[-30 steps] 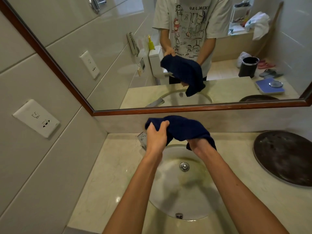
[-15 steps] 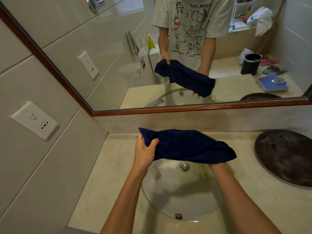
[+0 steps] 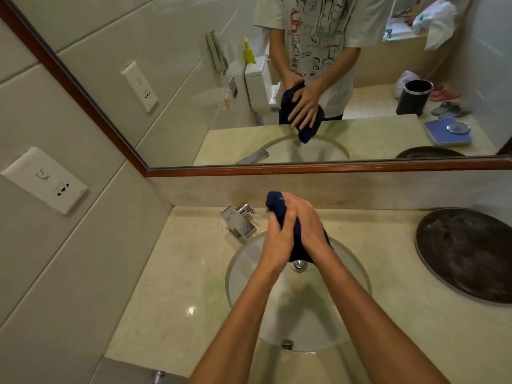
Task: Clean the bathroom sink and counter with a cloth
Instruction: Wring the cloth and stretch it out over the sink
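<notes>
Now my left hand (image 3: pixel 278 239) and right hand (image 3: pixel 307 225) clamp together round the bunched dark blue cloth (image 3: pixel 277 203), its long axis upright, above the far rim of the round pale sink basin (image 3: pixel 243 273).

Home bathrm: sink (image 3: pixel 249 275), mirror (image 3: pixel 332 167), toilet (image 3: pixel 259 84).

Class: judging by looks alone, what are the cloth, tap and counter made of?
Cloth: dark blue soft fabric, bunches between both hands.
Tap: polished metal, probably chrome; mirror-bright reflections.
Counter: glossy cream stone, perhaps marble; faint veins, shiny highlight.
</notes>
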### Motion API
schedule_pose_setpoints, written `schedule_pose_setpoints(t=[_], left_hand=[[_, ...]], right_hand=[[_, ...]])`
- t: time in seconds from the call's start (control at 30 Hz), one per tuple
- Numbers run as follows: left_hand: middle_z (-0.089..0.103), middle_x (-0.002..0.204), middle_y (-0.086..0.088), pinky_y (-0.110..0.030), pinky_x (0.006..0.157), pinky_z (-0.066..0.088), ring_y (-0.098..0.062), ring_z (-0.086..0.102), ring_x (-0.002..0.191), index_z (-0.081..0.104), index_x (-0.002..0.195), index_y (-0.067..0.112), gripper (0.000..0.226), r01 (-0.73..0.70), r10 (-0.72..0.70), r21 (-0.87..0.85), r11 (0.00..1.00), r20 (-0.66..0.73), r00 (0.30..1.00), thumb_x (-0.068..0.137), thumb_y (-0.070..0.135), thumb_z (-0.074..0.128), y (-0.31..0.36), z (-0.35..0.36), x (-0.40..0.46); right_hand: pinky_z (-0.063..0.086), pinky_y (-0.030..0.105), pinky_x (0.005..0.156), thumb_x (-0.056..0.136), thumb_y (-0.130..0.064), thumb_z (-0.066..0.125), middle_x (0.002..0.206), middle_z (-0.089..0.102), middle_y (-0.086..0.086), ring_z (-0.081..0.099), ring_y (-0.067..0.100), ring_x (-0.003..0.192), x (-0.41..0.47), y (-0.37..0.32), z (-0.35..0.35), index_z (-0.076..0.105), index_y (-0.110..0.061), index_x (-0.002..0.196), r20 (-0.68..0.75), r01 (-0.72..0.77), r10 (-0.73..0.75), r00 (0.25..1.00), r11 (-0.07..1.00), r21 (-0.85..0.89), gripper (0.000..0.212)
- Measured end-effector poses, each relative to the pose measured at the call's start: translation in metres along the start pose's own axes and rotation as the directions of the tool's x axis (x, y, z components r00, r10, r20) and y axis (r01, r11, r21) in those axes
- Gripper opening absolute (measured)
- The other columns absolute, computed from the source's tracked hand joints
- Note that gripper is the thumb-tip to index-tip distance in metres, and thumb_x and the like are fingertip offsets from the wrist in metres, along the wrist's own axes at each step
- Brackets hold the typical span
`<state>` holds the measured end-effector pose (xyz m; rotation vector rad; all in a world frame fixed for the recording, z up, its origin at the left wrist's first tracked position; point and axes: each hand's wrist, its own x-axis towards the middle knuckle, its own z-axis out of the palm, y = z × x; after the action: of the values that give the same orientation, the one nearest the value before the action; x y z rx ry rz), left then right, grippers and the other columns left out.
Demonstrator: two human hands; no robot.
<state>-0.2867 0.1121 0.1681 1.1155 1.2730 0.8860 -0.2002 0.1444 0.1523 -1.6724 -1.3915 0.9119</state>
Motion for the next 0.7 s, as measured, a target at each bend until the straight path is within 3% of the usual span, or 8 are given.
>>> schedule_pose_setpoints(t=[0.07,0.13,0.23,0.3,0.4,0.5,0.6,0.7], left_hand=[[0.071,0.119,0.005,-0.021,0.081,0.054,-0.006,0.07,0.103,0.054,0.135,0.029,0.039,0.072,-0.075,-0.103,0.992,-0.024,0.997,0.101,0.049,0.054,-0.003,-0.005,0.005],[0.073,0.113,0.0,-0.027,0.079,0.054,-0.014,0.07,0.1,0.061,0.122,0.029,0.02,0.109,-0.12,-0.175,0.979,-0.049,0.992,0.104,0.029,0.052,-0.007,-0.015,0.008],[0.076,0.108,-0.004,-0.035,0.077,0.054,-0.022,0.069,0.1,0.066,0.12,0.02,0.025,0.165,-0.191,-0.431,0.887,-0.018,0.981,0.1,0.022,0.051,-0.01,-0.028,0.008],[0.075,0.108,-0.007,-0.038,0.078,0.052,-0.025,0.069,0.098,0.071,0.113,0.015,0.027,0.199,-0.217,-0.578,0.791,0.039,0.975,0.098,0.025,0.05,-0.012,-0.039,0.008],[0.073,0.095,-0.007,-0.037,0.074,0.051,-0.024,0.067,0.086,0.073,0.093,0.014,0.027,0.223,-0.215,-0.678,0.701,0.098,0.972,0.095,0.024,0.048,-0.022,-0.051,0.013],[0.071,0.088,-0.005,-0.033,0.066,0.05,-0.022,0.065,0.078,0.07,0.087,0.015,0.027,0.246,-0.257,-0.682,0.688,0.089,0.962,0.093,0.022,0.044,-0.035,-0.06,0.022],[0.074,0.105,-0.008,-0.037,0.075,0.051,-0.026,0.067,0.091,0.07,0.102,0.013,0.028,0.355,-0.363,-0.576,0.736,0.107,0.926,0.094,0.023,0.046,-0.062,-0.072,0.039],[0.071,0.123,-0.008,-0.038,0.091,0.051,-0.025,0.067,0.11,0.067,0.114,0.017,0.024,0.459,-0.46,-0.06,0.887,-0.012,0.888,0.1,0.028,0.052,-0.103,-0.076,0.058]], right_hand=[[0.041,0.04,0.111,0.106,-0.036,0.044,0.141,0.059,-0.003,0.054,0.017,0.129,0.006,0.004,0.003,0.059,-0.026,0.139,0.042,-0.041,0.04,0.998,0.999,0.024,0.038],[0.042,0.035,0.11,0.104,-0.04,0.048,0.143,0.058,-0.004,0.054,0.013,0.127,0.007,-0.001,-0.01,0.057,-0.023,0.142,0.023,-0.137,0.136,0.99,0.954,0.266,0.042],[0.043,0.036,0.102,0.096,-0.061,0.051,0.14,0.058,-0.003,0.054,0.014,0.12,0.013,0.013,-0.038,0.057,-0.024,0.138,-0.011,-0.389,0.447,0.895,0.791,0.473,0.056],[0.05,0.04,0.094,0.085,-0.075,0.057,0.132,0.063,0.001,0.061,0.023,0.114,0.007,0.023,-0.051,0.062,-0.026,0.13,0.336,-0.63,0.541,0.771,0.569,0.529,0.067],[0.057,0.041,0.082,0.085,-0.071,0.062,0.121,0.072,0.01,0.072,0.03,0.102,-0.009,0.024,-0.054,0.074,-0.018,0.119,0.648,-0.737,0.352,0.676,0.32,0.595,0.064],[0.053,0.047,0.099,0.096,-0.048,0.062,0.126,0.071,0.012,0.07,0.03,0.11,-0.009,0.029,-0.048,0.068,-0.014,0.127,0.546,-0.611,0.278,0.791,0.427,0.667,0.046],[0.059,0.044,0.091,0.095,-0.03,0.069,0.121,0.073,0.011,0.074,0.024,0.102,-0.002,0.038,-0.036,0.067,-0.012,0.121,0.286,-0.423,0.312,0.906,0.698,0.579,0.032],[0.06,0.042,0.083,0.095,-0.027,0.069,0.109,0.074,0.005,0.072,0.024,0.096,0.008,0.054,-0.023,0.066,-0.018,0.114,0.028,-0.322,0.344,0.939,0.845,0.427,0.02]])
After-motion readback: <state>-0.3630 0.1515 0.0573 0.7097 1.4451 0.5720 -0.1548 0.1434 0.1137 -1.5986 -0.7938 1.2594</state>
